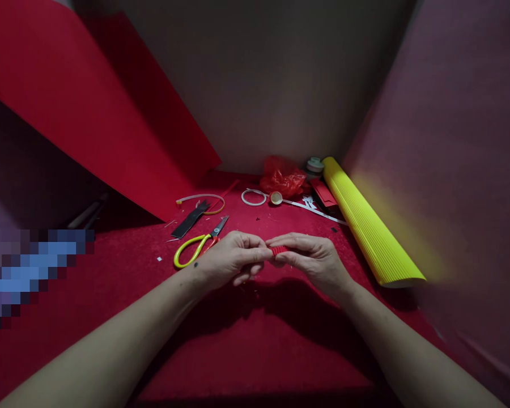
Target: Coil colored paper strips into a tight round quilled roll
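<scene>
Between the fingertips of both hands is a small red ridged piece [279, 250], which looks like rolled corrugated paper. My left hand [242, 258] pinches its left end with thumb and forefinger. From the other side my right hand [308, 255] grips it, thumb below and fingers on top. Both hands are closed, held above the red cloth. Just beyond my left wrist lie scissors [191, 249] with yellow handles, partly hidden by the hand. A black strip [190, 220] with a ragged end rests behind them.
A yellow corrugated roll [372, 224] lies along the right. At the back are a crumpled red plastic bag [283, 175], a lidded jar [314, 165], a white ring [254, 197], a small round piece [275, 198] and a white strip [314, 211]. A large red sheet [97, 96] leans at left.
</scene>
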Demonstrator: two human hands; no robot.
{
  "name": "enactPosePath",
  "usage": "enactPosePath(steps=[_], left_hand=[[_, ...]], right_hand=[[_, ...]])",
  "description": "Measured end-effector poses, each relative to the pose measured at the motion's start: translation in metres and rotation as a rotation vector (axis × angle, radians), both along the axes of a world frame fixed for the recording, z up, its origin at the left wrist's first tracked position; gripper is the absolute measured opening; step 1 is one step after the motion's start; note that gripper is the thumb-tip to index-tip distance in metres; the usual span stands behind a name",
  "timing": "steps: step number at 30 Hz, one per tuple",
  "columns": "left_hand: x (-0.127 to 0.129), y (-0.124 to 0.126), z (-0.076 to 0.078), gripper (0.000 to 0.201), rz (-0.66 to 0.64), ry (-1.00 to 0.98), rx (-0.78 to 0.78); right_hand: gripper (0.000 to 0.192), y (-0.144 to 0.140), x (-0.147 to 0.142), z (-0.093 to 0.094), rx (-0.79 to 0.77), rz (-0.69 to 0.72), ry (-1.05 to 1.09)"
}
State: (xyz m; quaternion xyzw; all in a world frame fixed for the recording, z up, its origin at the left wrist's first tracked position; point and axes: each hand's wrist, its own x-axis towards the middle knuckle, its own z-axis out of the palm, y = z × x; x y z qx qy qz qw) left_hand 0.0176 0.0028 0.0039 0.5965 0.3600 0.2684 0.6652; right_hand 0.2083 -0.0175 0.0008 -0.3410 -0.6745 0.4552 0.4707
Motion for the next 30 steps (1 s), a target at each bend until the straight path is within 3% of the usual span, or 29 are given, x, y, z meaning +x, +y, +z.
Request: enactPosePath(steps=[6, 12, 17, 22, 30], left_hand=[[0.001, -0.001, 0.002, 0.022, -0.005, 0.015, -0.038], [0.001, -0.002, 0.005, 0.021, -0.004, 0.050, -0.046], [0.001, -0.001, 0.004, 0.023, 0.001, 0.054, -0.039], [0.002, 0.002, 0.000, 0.030, 0.033, 0.051, -0.064], [0.003, 0.008, -0.016, 0.031, 0.055, -0.043, -0.110]], right_hand=[[0.024, 0.001, 0.001, -0.002, -0.064, -0.060, -0.024], [0.023, -0.002, -0.002, -0.002, -0.089, -0.038, 0.017], [0.022, -0.001, -0.004, -0.003, -0.197, -0.036, 0.101], [0.019, 0.008, -0.008, -0.012, -0.365, -0.017, 0.234], [0.020, 0.016, -0.012, -0.018, -0.435, -0.061, 0.361]])
